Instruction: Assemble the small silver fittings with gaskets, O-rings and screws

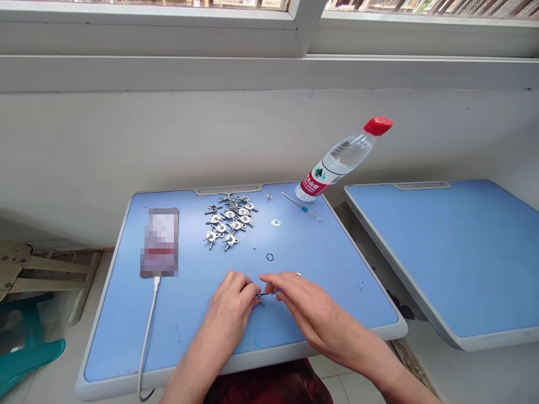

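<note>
While your left hand and right hand pinch a small metal fitting between them, both sit over the front of the blue desk. Just ahead of them lies a black O-ring; farther up are a heap of fittings, a small screwdriver and a water bottle at the desk's far edge.

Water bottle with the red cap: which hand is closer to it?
Right. The right hand is lower in the view, nearly straight below the water bottle. The left hand is farther away, lower and well to the bottle's left.
</note>
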Demonstrator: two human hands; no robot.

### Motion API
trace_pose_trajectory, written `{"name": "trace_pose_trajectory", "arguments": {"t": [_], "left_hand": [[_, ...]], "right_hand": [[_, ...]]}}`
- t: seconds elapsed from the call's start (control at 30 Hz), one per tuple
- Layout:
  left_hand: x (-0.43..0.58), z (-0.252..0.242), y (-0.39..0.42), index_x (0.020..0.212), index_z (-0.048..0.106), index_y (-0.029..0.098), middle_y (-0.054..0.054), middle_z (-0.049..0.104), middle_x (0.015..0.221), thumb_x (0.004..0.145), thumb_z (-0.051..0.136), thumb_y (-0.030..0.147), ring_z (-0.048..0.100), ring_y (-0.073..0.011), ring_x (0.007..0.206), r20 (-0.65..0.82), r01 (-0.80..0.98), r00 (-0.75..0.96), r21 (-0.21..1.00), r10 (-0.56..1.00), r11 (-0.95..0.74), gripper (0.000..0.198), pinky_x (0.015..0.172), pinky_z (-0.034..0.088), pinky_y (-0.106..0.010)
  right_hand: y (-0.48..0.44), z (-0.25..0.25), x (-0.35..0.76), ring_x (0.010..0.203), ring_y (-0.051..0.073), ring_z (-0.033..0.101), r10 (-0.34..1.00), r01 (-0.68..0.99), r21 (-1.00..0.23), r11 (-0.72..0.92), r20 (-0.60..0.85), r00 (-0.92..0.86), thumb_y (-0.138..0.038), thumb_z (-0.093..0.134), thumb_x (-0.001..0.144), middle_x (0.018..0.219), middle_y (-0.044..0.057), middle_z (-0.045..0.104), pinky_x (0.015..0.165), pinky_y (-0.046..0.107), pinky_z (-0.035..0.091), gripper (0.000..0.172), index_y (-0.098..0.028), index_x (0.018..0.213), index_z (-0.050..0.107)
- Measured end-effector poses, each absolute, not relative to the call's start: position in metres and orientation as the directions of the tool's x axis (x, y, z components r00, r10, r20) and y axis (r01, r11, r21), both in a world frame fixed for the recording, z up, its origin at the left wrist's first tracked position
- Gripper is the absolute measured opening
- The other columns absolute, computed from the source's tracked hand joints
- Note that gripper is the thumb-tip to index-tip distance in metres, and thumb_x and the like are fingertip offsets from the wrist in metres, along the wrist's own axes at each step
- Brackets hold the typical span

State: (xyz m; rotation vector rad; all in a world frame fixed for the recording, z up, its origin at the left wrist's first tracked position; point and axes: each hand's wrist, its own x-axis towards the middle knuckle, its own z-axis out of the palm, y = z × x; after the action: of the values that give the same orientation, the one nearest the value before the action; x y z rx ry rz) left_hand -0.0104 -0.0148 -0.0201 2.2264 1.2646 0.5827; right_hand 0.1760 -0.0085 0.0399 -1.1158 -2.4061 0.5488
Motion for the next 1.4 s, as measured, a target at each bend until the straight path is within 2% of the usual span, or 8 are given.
{"name": "trace_pose_trajectory", "arguments": {"t": [0.13,0.3,0.47,0.6,0.7,0.9,1.23,1.4], "left_hand": [[-0.010,-0.018,-0.015,0.097,0.061,0.019,-0.003,0.059,0.093,0.091,0.055,0.008,0.053,-0.0197,0.086,0.111,0.655,0.472,0.620,0.875,-0.432,0.014,0.073,0.049,-0.032],[-0.010,-0.018,-0.015,0.115,0.055,0.022,-0.003,0.060,0.095,0.089,0.057,0.007,0.054,-0.0216,0.088,0.106,0.655,0.458,0.631,0.882,-0.416,0.029,0.074,0.051,-0.034],[-0.010,-0.026,-0.016,0.137,0.037,0.022,-0.004,0.061,0.098,0.086,0.058,0.004,0.057,-0.0217,0.091,0.143,0.611,0.406,0.692,0.903,-0.384,0.059,0.079,0.052,-0.036],[-0.011,-0.029,-0.016,0.142,0.031,0.023,-0.003,0.061,0.097,0.084,0.059,0.002,0.058,-0.0210,0.090,0.140,0.599,0.397,0.709,0.907,-0.372,0.068,0.079,0.053,-0.036],[-0.011,-0.028,-0.016,0.143,0.027,0.023,-0.003,0.060,0.097,0.084,0.060,0.002,0.058,-0.0210,0.090,0.143,0.598,0.402,0.707,0.905,-0.377,0.071,0.079,0.054,-0.037],[-0.011,-0.032,-0.016,0.144,0.024,0.024,-0.003,0.059,0.097,0.085,0.058,0.002,0.059,-0.0205,0.090,0.130,0.607,0.389,0.709,0.912,-0.360,0.072,0.079,0.055,-0.038],[-0.012,-0.032,-0.016,0.145,0.025,0.025,-0.003,0.061,0.096,0.085,0.055,0.001,0.060,-0.0211,0.092,0.145,0.607,0.391,0.701,0.909,-0.374,0.071,0.079,0.056,-0.038],[-0.010,-0.033,-0.017,0.142,0.030,0.024,-0.002,0.061,0.095,0.082,0.058,0.001,0.060,-0.0200,0.090,0.103,0.622,0.361,0.714,0.927,-0.322,0.070,0.079,0.055,-0.037]], "right_hand": [[-0.009,0.034,0.176,0.072,0.019,0.063,0.767,0.643,-0.420,0.641,0.325,-0.553,-0.015,0.037,0.100,0.083,0.006,0.067,0.061,0.032,0.054,0.026,-0.016,0.123,0.050],[-0.010,0.039,0.176,0.102,0.020,0.064,0.781,0.619,-0.509,0.599,0.202,-0.591,-0.010,0.032,0.099,0.114,0.011,0.066,0.083,0.034,0.055,0.036,-0.017,0.133,0.045],[-0.006,0.030,0.173,0.062,0.016,0.058,0.762,0.594,-0.478,0.647,0.408,-0.502,-0.012,0.038,0.100,0.074,0.002,0.064,0.058,0.029,0.050,0.021,-0.019,0.111,0.055],[-0.006,0.035,0.174,0.078,0.018,0.064,0.801,0.617,-0.519,0.592,0.292,-0.522,-0.012,0.037,0.099,0.093,0.007,0.068,0.067,0.031,0.053,0.025,-0.018,0.117,0.053],[-0.009,0.041,0.175,0.085,0.017,0.065,0.775,0.545,-0.574,0.611,0.295,-0.558,-0.008,0.035,0.098,0.099,0.007,0.069,0.073,0.030,0.053,0.029,-0.018,0.118,0.053],[-0.008,0.026,0.166,0.057,0.015,0.055,0.763,0.610,-0.463,0.643,0.460,-0.455,-0.016,0.044,0.100,0.069,0.001,0.062,0.055,0.028,0.045,0.015,-0.018,0.091,0.056],[-0.014,0.038,0.177,0.091,0.018,0.067,0.795,0.592,-0.551,0.588,0.257,-0.550,-0.008,0.032,0.097,0.106,0.010,0.068,0.074,0.031,0.057,0.039,-0.020,0.131,0.048],[-0.010,0.030,0.174,0.064,0.016,0.063,0.789,0.595,-0.521,0.613,0.358,-0.499,-0.014,0.034,0.101,0.079,0.004,0.067,0.058,0.028,0.051,0.021,-0.020,0.102,0.054]]}}
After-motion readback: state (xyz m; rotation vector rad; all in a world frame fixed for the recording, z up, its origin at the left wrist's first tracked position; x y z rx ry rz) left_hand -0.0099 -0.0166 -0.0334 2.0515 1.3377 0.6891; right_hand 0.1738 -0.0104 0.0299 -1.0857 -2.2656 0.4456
